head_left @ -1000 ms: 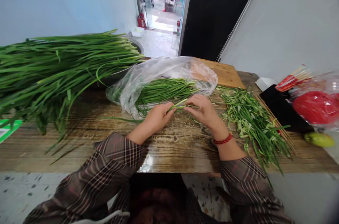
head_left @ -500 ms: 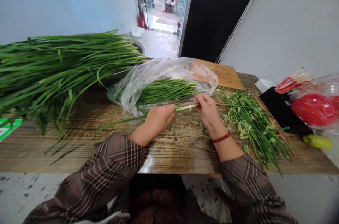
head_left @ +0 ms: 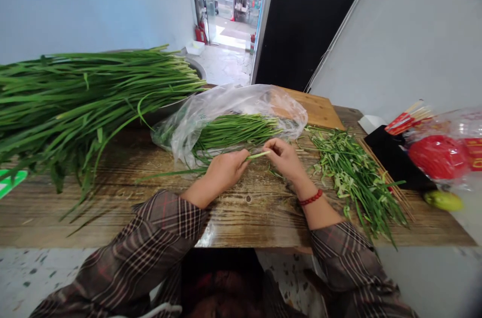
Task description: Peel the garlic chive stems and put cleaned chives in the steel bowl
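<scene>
My left hand (head_left: 227, 168) is closed around a few garlic chives (head_left: 257, 156), whose pale stem ends stick out past the thumb. Their green leaves trail left over the wooden table (head_left: 248, 222). My right hand (head_left: 284, 158), with a red braided bracelet at the wrist, pinches at the tip of those stems. Just beyond both hands, a bunch of chives (head_left: 237, 131) lies in an open clear plastic bag (head_left: 181, 140). To the right is a loose heap of leaf scraps and trimmings (head_left: 348, 165).
A big pile of chives (head_left: 94, 85) rests over a metal basin (head_left: 198, 68) on the left. Behind the bag lies a wooden board (head_left: 320, 110). A black box (head_left: 395, 157), a red plastic-wrapped bundle (head_left: 433, 156) and a yellow-green fruit or vegetable (head_left: 443, 200) stand at the right.
My right hand has moved left along the stems, closer to my left hand. My left hand keeps its hold in nearly the same spot. The view has shifted slightly.
</scene>
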Action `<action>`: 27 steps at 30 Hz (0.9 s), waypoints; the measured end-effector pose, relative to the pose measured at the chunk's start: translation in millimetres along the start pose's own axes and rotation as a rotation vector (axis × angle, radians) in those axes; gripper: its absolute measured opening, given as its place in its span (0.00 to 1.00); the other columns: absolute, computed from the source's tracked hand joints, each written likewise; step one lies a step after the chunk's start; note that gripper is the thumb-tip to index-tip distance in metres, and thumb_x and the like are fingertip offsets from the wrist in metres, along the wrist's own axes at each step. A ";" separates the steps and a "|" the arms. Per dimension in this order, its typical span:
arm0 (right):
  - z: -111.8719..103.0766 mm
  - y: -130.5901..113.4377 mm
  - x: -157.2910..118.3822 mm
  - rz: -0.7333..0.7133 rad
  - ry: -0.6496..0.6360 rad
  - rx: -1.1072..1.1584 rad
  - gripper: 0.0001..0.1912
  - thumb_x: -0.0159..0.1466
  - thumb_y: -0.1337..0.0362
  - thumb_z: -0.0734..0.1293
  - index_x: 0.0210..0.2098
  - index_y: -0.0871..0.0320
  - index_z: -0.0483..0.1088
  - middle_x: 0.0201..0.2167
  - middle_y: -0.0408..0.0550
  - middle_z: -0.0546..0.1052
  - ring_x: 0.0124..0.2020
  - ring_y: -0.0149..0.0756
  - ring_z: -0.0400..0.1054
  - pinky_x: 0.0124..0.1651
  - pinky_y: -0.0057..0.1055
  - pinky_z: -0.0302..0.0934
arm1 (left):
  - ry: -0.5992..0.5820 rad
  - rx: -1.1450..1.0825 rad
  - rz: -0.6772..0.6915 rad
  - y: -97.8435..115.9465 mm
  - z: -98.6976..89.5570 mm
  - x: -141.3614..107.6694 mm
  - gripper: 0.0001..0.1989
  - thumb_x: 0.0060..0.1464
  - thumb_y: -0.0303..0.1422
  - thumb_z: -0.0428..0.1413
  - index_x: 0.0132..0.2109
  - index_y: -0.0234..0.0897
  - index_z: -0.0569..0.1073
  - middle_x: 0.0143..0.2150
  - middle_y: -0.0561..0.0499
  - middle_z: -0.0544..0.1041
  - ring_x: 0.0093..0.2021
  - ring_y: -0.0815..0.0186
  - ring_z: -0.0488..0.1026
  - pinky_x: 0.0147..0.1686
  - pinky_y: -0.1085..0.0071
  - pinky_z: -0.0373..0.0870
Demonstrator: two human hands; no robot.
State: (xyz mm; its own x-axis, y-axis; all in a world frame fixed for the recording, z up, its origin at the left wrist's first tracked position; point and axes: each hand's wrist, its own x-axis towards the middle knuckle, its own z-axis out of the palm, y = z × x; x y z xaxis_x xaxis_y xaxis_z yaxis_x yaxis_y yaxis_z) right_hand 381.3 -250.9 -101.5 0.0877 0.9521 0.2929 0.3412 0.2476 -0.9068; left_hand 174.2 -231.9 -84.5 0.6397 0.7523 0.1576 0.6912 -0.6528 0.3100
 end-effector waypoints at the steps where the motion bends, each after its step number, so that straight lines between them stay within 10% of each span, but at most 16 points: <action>1: -2.7 4.3 1.3 0.026 0.064 -0.016 0.12 0.59 0.55 0.67 0.29 0.57 0.68 0.24 0.42 0.72 0.26 0.30 0.64 0.32 0.28 0.59 | -0.003 0.005 0.010 0.1 0.1 0.0 0.10 0.64 0.36 0.47 0.40 0.39 0.71 0.34 0.47 0.77 0.32 0.60 0.72 0.30 0.70 0.56; 8: -38.7 24.9 10.0 -0.008 0.327 -0.367 0.21 0.66 0.53 0.59 0.22 0.57 0.70 0.24 0.46 0.75 0.30 0.37 0.69 0.39 0.35 0.62 | 0.150 -0.203 -0.064 -4.9 -1.3 2.4 0.13 0.63 0.42 0.48 0.41 0.38 0.71 0.29 0.51 0.74 0.30 0.64 0.70 0.30 0.71 0.58; 13: -37.8 33.5 9.6 -0.189 0.352 -0.684 0.08 0.60 0.65 0.63 0.34 0.58 0.74 0.48 0.58 0.73 0.52 0.46 0.66 0.56 0.44 0.59 | 0.295 -0.317 -0.168 -11.1 -3.4 6.1 0.13 0.59 0.42 0.53 0.41 0.37 0.71 0.30 0.53 0.73 0.29 0.66 0.68 0.30 0.73 0.58; 16: -38.7 36.6 14.5 -0.211 0.291 -0.737 0.16 0.60 0.67 0.64 0.48 0.58 0.72 0.52 0.58 0.71 0.56 0.46 0.63 0.59 0.45 0.57 | 0.320 -0.303 -0.162 -13.1 -5.0 7.4 0.13 0.63 0.40 0.47 0.35 0.37 0.69 0.26 0.54 0.69 0.28 0.66 0.66 0.31 0.72 0.57; 27: -34.9 31.0 39.4 -0.170 0.106 -1.016 0.07 0.60 0.67 0.65 0.38 0.57 0.74 0.46 0.55 0.75 0.49 0.50 0.63 0.49 0.43 0.57 | 0.392 -0.290 -0.018 -15.9 -3.0 7.1 0.13 0.65 0.37 0.44 0.34 0.37 0.68 0.34 0.49 0.69 0.35 0.64 0.67 0.37 0.69 0.62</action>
State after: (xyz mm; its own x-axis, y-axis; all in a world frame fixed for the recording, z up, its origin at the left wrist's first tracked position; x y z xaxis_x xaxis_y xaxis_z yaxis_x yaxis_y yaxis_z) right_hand 428.1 -211.9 -107.5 0.0299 0.8857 0.4633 0.9814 0.0619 -0.1817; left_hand 166.7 -215.9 -85.4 0.4153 0.7767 0.4735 0.5436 -0.6293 0.5554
